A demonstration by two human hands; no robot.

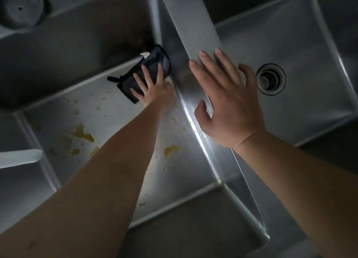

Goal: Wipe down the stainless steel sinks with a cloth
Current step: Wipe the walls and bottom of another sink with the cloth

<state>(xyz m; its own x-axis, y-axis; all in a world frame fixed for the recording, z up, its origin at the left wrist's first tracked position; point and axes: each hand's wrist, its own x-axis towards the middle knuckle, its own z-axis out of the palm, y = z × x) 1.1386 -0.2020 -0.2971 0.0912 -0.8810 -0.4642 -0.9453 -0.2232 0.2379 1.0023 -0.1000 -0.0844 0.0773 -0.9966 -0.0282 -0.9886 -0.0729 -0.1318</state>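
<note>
Cloth [143,71] lies flat under spread left hand [153,87] on sink [108,110] floor.

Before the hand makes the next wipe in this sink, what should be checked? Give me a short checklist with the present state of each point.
1. Cloth under the left hand, fingers flat on it: ok.
2. Cloth lies on the floor of the left sink, at the far corner by the divider: ok.
3. Sink floor clean: not ok, yellow stains remain nearer the person.
4. Right hand braced on the divider, away from the wiping path: ok.
5. Right sink clean around its drain: cannot tell, too dim.
</note>
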